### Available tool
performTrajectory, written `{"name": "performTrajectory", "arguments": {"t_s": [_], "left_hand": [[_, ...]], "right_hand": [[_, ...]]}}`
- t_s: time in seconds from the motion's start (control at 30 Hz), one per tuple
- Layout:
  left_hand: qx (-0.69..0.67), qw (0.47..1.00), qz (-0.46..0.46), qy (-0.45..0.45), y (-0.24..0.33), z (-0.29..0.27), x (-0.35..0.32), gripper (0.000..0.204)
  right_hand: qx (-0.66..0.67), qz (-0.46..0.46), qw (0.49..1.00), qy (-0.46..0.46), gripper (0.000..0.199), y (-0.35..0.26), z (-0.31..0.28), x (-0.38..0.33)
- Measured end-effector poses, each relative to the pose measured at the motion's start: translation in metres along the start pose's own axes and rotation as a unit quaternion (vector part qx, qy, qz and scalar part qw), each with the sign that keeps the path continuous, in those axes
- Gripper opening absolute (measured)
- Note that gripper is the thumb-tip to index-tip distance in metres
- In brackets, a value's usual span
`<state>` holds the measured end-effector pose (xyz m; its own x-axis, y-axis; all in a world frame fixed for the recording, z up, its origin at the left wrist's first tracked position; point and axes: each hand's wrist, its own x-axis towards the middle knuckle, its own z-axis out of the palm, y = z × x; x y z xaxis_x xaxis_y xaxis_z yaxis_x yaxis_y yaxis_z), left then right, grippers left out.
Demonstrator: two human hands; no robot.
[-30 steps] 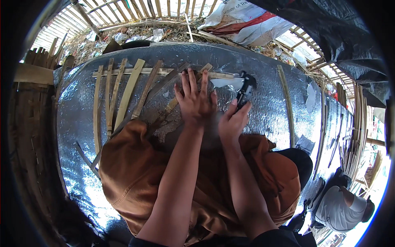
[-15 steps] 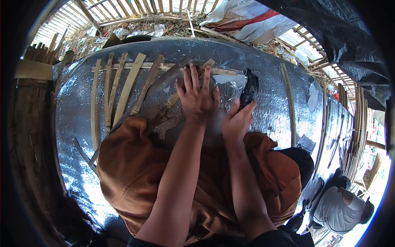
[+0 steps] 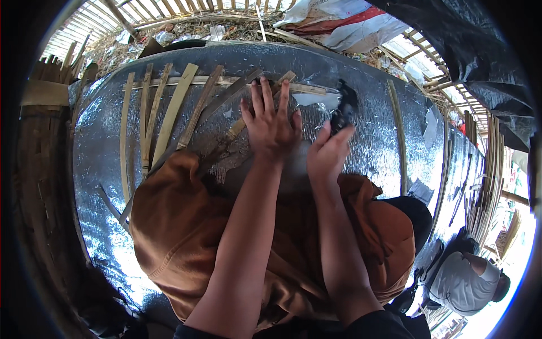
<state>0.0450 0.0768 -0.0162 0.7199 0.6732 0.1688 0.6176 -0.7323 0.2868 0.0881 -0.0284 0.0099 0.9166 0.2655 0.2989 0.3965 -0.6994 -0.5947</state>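
My left hand (image 3: 272,127) lies with its fingers spread over the bamboo strips, the fingertips by the long crosswise strip (image 3: 307,88). Beneath and beside this hand, a slanting strip (image 3: 237,129) crosses under the crosswise one. My right hand (image 3: 330,152) grips a compact black hand tool (image 3: 342,110), its upper end raised beyond the fingers and blurred; I cannot make out its exact kind. Several upright strips, among them a wide pale slat (image 3: 176,110), fan out to the left across the crosswise strip.
Silvery foil sheeting (image 3: 372,135) covers the surface. A lone strip (image 3: 397,135) lies at the right. Brown cloth (image 3: 175,231) covers my legs. Another person (image 3: 466,282) in a pale shirt sits at the lower right. Bamboo poles (image 3: 45,169) stand at the left; litter and sacks (image 3: 350,25) lie beyond.
The black tool has shifted slightly to the right and its end has swung, now blurred. My left hand stays spread in place. The whole view has shifted slightly.
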Motion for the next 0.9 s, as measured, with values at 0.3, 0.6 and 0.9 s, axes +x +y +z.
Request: {"name": "performTrajectory", "arguments": {"t_s": [0.3,0.6,0.9], "left_hand": [[0.015,1.0,-0.009,-0.018,-0.003,-0.002,0.002,0.073],[0.007,1.0,-0.002,0.028,-0.002,-0.002,0.0,0.071],[-0.005,1.0,0.01,0.028,0.002,0.0,-0.002,0.073]], "right_hand": [[-0.08,-0.015,0.987,-0.14,0.028,-0.003,-0.001,0.003],[-0.015,-0.022,0.999,-0.041,0.032,0.004,-0.003,-0.011],[0.047,-0.022,0.996,0.067,0.04,-0.001,-0.006,-0.017]]}}
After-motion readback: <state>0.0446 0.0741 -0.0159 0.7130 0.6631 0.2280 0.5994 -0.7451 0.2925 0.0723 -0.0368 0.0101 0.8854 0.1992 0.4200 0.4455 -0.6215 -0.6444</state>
